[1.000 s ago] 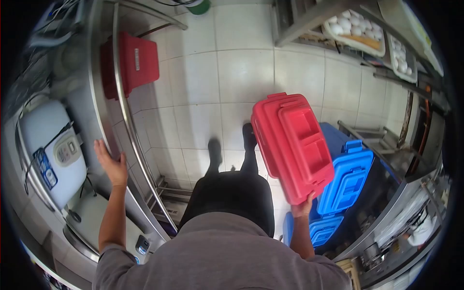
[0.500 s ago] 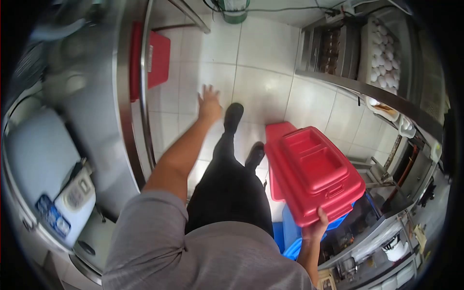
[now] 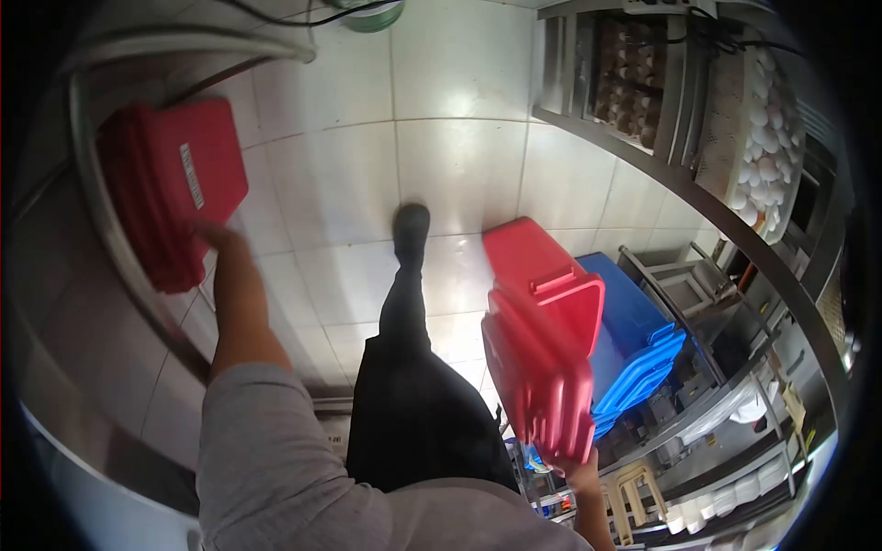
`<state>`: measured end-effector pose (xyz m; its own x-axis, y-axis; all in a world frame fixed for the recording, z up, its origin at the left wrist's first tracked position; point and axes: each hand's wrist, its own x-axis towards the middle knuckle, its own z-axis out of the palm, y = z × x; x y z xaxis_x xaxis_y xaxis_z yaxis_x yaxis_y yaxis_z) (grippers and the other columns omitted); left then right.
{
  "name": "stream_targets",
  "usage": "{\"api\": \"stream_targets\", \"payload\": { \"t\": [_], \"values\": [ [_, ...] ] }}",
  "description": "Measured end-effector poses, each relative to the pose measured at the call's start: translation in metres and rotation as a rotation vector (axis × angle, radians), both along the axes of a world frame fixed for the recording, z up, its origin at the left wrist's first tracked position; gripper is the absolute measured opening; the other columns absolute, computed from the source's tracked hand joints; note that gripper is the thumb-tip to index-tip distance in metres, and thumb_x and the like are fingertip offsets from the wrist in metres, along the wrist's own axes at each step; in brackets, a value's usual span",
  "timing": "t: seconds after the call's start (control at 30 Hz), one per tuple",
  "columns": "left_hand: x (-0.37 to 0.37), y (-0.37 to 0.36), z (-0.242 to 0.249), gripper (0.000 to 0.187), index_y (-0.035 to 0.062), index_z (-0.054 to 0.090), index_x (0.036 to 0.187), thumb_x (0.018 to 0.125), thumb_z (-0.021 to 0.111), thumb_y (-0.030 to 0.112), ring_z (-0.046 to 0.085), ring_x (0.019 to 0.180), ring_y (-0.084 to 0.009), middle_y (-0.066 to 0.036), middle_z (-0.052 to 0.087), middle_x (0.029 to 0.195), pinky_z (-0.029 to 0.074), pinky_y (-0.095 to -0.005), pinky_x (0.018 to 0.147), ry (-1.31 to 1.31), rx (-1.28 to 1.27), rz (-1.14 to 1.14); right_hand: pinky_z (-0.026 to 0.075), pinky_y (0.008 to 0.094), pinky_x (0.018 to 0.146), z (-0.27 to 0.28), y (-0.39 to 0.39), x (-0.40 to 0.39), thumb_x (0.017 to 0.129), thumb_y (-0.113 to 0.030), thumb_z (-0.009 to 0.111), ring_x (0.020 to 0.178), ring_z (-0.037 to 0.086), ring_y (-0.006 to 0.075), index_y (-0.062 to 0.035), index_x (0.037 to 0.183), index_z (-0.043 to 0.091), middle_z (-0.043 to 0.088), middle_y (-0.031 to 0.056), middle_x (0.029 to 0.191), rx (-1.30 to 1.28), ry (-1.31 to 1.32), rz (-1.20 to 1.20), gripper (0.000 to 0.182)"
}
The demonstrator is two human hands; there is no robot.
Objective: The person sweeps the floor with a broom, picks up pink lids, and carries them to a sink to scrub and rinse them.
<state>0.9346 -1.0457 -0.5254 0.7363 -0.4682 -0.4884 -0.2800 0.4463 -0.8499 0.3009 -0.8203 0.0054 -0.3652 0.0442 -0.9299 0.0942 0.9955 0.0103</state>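
Note:
My right hand (image 3: 577, 471) grips the lower end of a red plastic lid (image 3: 533, 376), which is tipped up on its side and slightly blurred. My left arm reaches out to the left, and my left hand (image 3: 219, 237) is at the near side of a red bin (image 3: 209, 138) with a white label. That hand's fingers are smeared and partly lost against the bin. Behind the lid in my right hand stands another red plastic container (image 3: 528, 246), beside stacked blue containers (image 3: 634, 354).
A metal table frame (image 3: 92, 174) curves around the labelled bin. At upper right, a steel rack (image 3: 643, 179) carries trays of eggs (image 3: 764, 138). A green bucket (image 3: 375, 16) stands at the far wall. My shoe (image 3: 412, 220) is on the tiled floor (image 3: 459, 174).
My left hand has moved left from over the floor to the labelled red bin. The lid in my right hand has turned from lying nearly flat to standing on its side. My view has shifted.

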Motion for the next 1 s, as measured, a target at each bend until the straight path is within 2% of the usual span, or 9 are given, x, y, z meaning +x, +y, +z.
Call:
{"api": "stream_targets", "payload": {
  "t": [0.1, 0.4, 0.53, 0.6, 0.7, 0.87, 0.9, 0.93, 1.0],
  "values": [
    [-0.013, 0.003, 0.037, 0.049, 0.0202, 0.035, 0.141, 0.096, 0.032, 0.038, 0.024, 0.136, -0.0239, 0.000, 0.035, 0.145, 0.014, -0.0558, 0.111, -0.280, 0.610, -0.033, 0.050, 0.0278, 0.065, 0.027, 0.021, -0.018, 0.060, 0.003, 0.079, 0.073, 0.062, 0.0117, -0.0005, 0.092, 0.066, 0.067, 0.0039, 0.083, 0.188, -0.047, -0.035, 0.034],
    [-0.023, -0.003, 0.069, 0.047, 0.0190, 0.042, 0.137, 0.094, 0.037, 0.037, 0.029, 0.134, -0.0224, -0.002, 0.040, 0.142, 0.019, -0.0535, 0.109, 0.082, 0.427, -0.109, 0.049, 0.0277, 0.064, 0.031, 0.124, -0.063, 0.058, 0.001, 0.081, 0.068, 0.061, 0.0108, 0.0004, 0.086, 0.066, 0.066, 0.0047, 0.076, 0.310, 0.027, 0.201, 0.032],
    [-0.077, -0.030, 0.092, 0.046, 0.0186, 0.044, 0.135, 0.093, 0.039, 0.037, 0.031, 0.134, -0.0220, -0.002, 0.041, 0.141, 0.021, -0.0527, 0.109, 0.236, 0.374, -0.172, 0.050, 0.0315, 0.066, 0.025, 0.236, -0.067, 0.053, -0.001, 0.082, 0.073, 0.063, 0.0166, 0.0003, 0.094, 0.066, 0.067, 0.0084, 0.084, 0.357, 0.117, 0.030, 0.044],
    [-0.118, -0.043, 0.113, 0.037, 0.0099, 0.059, 0.120, 0.089, 0.047, 0.026, 0.050, 0.120, -0.0254, -0.011, 0.052, 0.131, 0.036, -0.0381, 0.099, 0.601, 0.216, -0.182, 0.050, 0.0322, 0.071, 0.029, 0.258, -0.057, 0.051, -0.001, 0.082, 0.077, 0.064, 0.0187, 0.0005, 0.098, 0.065, 0.068, 0.0085, 0.089, 0.354, 0.185, -0.098, 0.050],
    [-0.212, -0.066, 0.176, 0.038, 0.0128, 0.059, 0.121, 0.087, 0.046, 0.024, 0.046, 0.124, -0.0252, -0.010, 0.054, 0.129, 0.032, -0.0443, 0.103, 0.740, 0.148, -0.024, 0.048, 0.0359, 0.080, 0.043, 0.281, -0.045, 0.053, -0.002, 0.079, 0.085, 0.063, 0.0230, 0.0009, 0.103, 0.061, 0.066, 0.0104, 0.094, 0.323, 0.205, -0.284, 0.053],
    [-0.292, -0.062, 0.166, 0.036, 0.0038, 0.066, 0.105, 0.084, 0.042, 0.022, 0.058, 0.107, -0.0332, -0.020, 0.058, 0.117, 0.043, -0.0425, 0.094, 1.178, 0.081, -0.061, 0.047, 0.0403, 0.086, 0.036, 0.383, -0.042, 0.059, -0.001, 0.072, 0.094, 0.062, 0.0277, -0.0010, 0.117, 0.052, 0.063, 0.0125, 0.105, 0.204, 0.165, -0.501, 0.062],
    [-0.286, -0.061, 0.104, 0.042, 0.0072, 0.066, 0.108, 0.081, 0.051, 0.036, 0.058, 0.108, -0.0318, -0.016, 0.061, 0.115, 0.043, -0.0391, 0.094, 1.259, 0.070, 0.001, 0.047, 0.0403, 0.086, 0.035, 0.392, -0.044, 0.059, -0.001, 0.072, 0.094, 0.062, 0.0277, -0.0010, 0.117, 0.052, 0.063, 0.0125, 0.105, 0.199, 0.156, -0.493, 0.062],
    [-0.339, -0.059, 0.159, 0.052, 0.0077, 0.066, 0.107, 0.074, 0.056, 0.047, 0.059, 0.107, -0.0301, -0.016, 0.063, 0.112, 0.044, -0.0354, 0.093, 1.345, 0.041, 0.192, 0.047, 0.0407, 0.087, 0.034, 0.393, -0.044, 0.059, -0.001, 0.072, 0.094, 0.062, 0.0284, -0.0011, 0.117, 0.053, 0.063, 0.0121, 0.104, 0.173, 0.136, -0.529, 0.061],
    [-0.381, -0.057, 0.128, 0.059, 0.0100, 0.065, 0.112, 0.070, 0.060, 0.051, 0.055, 0.114, -0.0314, -0.015, 0.059, 0.121, 0.039, -0.0465, 0.097, 1.255, 0.024, 0.094, 0.047, 0.0423, 0.088, 0.024, 0.407, -0.044, 0.060, -0.001, 0.071, 0.094, 0.062, 0.0297, -0.0009, 0.116, 0.052, 0.063, 0.0114, 0.102, 0.135, 0.108, -0.579, 0.060]
  ]
}}
